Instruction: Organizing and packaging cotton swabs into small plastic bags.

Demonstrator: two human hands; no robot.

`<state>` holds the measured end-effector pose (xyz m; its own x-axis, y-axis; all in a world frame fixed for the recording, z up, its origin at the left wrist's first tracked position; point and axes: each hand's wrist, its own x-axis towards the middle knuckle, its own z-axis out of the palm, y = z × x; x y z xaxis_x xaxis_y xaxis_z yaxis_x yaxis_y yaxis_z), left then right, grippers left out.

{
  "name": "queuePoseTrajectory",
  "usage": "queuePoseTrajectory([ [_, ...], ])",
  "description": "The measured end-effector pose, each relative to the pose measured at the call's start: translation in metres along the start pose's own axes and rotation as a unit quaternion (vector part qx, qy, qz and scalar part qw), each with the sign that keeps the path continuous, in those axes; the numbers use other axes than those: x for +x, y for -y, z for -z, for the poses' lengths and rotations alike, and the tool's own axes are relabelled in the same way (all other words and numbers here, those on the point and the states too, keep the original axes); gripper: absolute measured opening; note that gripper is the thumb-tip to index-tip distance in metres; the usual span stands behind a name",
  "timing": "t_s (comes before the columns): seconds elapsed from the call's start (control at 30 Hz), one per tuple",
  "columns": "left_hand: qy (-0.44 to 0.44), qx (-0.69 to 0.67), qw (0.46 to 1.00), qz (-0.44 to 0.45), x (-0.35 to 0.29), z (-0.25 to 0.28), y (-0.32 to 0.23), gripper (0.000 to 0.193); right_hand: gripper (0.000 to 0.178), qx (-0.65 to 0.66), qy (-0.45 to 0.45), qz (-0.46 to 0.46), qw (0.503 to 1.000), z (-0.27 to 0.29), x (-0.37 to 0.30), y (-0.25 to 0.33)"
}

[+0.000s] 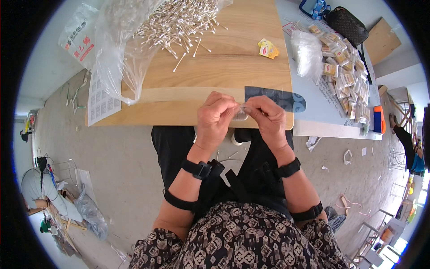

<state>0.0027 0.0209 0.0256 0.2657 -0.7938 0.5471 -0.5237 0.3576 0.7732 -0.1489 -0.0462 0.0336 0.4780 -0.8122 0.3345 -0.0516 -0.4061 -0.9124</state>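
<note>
Evidently, in the head view, a small clear packet [241,116] is held between the two hands at the centre of the frame, just above the near edge of a wooden board [242,58]. Its film is pinched by the left hand [216,117] between thumb and forefinger, and by the right hand [269,117] in the same way, with the fingertips brought almost together. What is inside cannot be made out, and whether its mouth is sealed cannot be told.

A good share of the work can be judged done: a heap of filled packets [346,74], many with yellow-and-white cards showing, is gathered at the upper right. Much seems left, however. Cotton swabs [181,22] are strewn loose in a large pile at the top, partly covered by a big clear bag [120,58]. A few yellow cards [268,49] are laid out right of top centre, and a stack of clear sleeves [306,54] is placed beside the heap, apparently unused. The packet in hand is not yet added to the heap.
</note>
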Motion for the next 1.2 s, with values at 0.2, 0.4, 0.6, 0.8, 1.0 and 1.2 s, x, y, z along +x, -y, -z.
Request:
queuePoseTrajectory([
  [0.2, 0.034, -0.063, 0.997, 0.042, -0.001, 0.001, -0.004, 0.011, 0.012, 0.055, 0.01, -0.089, 0.994, -0.002, -0.007, 0.008],
  [0.4, 0.032, -0.16, 0.974, 0.156, -0.01, 0.003, -0.005, 0.008, 0.009, 0.035, 0.021, -0.061, 0.997, -0.003, -0.007, 0.009],
  [0.6, 0.029, -0.183, 0.97, 0.154, -0.011, 0.005, -0.006, 0.01, 0.006, 0.022, 0.023, -0.055, 0.998, -0.002, -0.002, 0.011],
  [0.8, -0.008, -0.081, 0.992, 0.099, -0.008, 0.021, -0.015, 0.015, 0.006, 0.053, 0.017, -0.068, 0.996, -0.001, -0.003, 0.01],
  [1.0, 0.011, 0.037, 0.999, 0.019, -0.008, 0.019, -0.005, 0.016, 0.005, 0.039, 0.022, -0.064, 0.997, -0.002, -0.003, 0.01],
  [1.2, 0.011, 0.15, 0.987, -0.058, -0.004, 0.014, -0.01, 0.022, 0.015, -0.072, 0.015, 0.046, 0.996, -0.006, 0.003, 0.011],
])
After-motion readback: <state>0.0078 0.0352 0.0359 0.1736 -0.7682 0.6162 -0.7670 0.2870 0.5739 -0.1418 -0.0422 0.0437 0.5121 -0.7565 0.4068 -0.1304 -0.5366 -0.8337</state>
